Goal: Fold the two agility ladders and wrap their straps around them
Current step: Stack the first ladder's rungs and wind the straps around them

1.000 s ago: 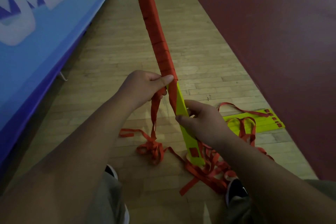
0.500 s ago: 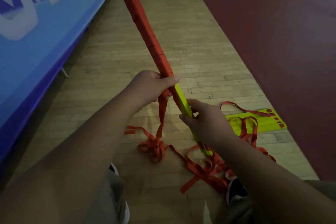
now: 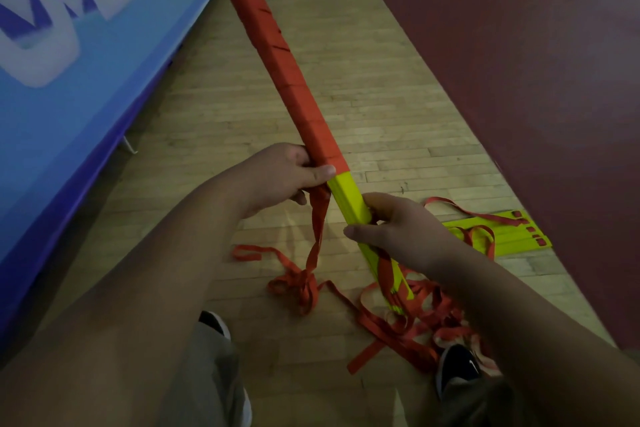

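A folded bundle of yellow ladder rungs (image 3: 349,196) slants from lower right to upper left, its upper two thirds wound in orange strap (image 3: 287,73). My left hand (image 3: 287,175) pinches the strap where the winding ends, thumb pressed on the bundle. My right hand (image 3: 391,229) grips the bare yellow part lower down. Loose orange strap (image 3: 317,236) hangs from my left hand to a tangle on the floor (image 3: 398,315). A second yellow ladder (image 3: 502,236) lies folded flat on the floor to the right, its strap loose.
A blue padded banner wall (image 3: 86,80) runs along the left. A dark red floor zone (image 3: 519,62) borders the wooden floor (image 3: 363,97) on the right. My two shoes (image 3: 457,367) stand among the straps.
The bundle has tilted further to the left and away, and turned so its broad wrapped face shows. Both hands keep their hold at the same places.
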Motion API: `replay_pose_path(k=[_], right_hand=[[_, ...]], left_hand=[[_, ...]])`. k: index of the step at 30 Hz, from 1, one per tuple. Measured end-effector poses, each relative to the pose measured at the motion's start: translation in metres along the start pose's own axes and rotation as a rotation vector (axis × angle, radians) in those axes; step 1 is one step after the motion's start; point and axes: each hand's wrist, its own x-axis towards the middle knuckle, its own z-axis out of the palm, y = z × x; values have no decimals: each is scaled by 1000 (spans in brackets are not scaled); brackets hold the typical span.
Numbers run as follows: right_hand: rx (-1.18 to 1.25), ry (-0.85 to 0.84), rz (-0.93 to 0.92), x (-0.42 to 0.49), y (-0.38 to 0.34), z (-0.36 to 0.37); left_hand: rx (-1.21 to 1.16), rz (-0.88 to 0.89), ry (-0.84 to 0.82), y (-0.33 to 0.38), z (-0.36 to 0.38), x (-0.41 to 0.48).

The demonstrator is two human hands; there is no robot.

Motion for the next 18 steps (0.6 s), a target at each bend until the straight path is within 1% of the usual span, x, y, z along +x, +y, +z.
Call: replay_pose_path(k=[3, 7, 10, 15, 18], right_hand=[[-32, 29, 1, 1, 4, 3], [-48, 89, 20, 3, 8, 5], [-80, 120, 22, 4, 9, 7], [-75, 147, 24, 1, 8, 12], [-95, 161, 13, 0, 6, 14]], left_hand=[[92, 9, -18, 2, 2, -2], [109, -9, 13, 0, 2, 0], [71, -21, 45, -2, 4, 3], [-89, -82, 32, -7, 10, 7], [-89, -118, 35, -7, 11, 8]])
